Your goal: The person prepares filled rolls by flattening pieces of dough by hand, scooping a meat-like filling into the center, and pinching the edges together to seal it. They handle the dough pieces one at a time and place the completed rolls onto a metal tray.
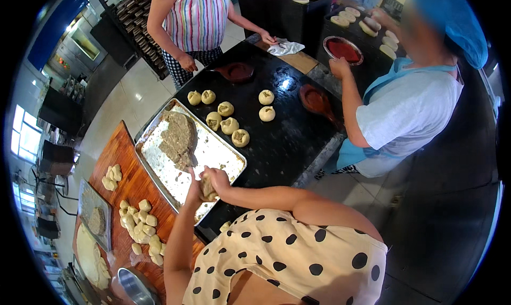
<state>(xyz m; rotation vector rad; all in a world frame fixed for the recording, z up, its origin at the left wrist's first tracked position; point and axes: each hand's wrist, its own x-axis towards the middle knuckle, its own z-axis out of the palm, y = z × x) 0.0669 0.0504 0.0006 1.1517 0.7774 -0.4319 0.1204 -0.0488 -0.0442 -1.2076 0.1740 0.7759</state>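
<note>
Over the near end of a metal tray [221, 158], my left hand [194, 189] and my right hand [218, 179] close together around a piece of filled dough [208, 190]. Brownish filling shows in its upper part, and my fingers hide some of the rest. Farther up in the tray lies a large mound of grey-brown filling [177, 139]. Just beyond the tray, several round buns [229, 125] sit on the black table [266, 169], some with filling showing at the top. Two more buns [266, 113] stand farther right.
At left, a wooden table [120, 145] bears dough pieces [141, 222], a dough sheet [90, 257], a smaller tray [87, 198] and a metal bowl [136, 289]. Co-workers stand across [197, 17] and at right [410, 108], one holding a red-filled dish [343, 50]. Reddish-brown pans [319, 100] rest nearby.
</note>
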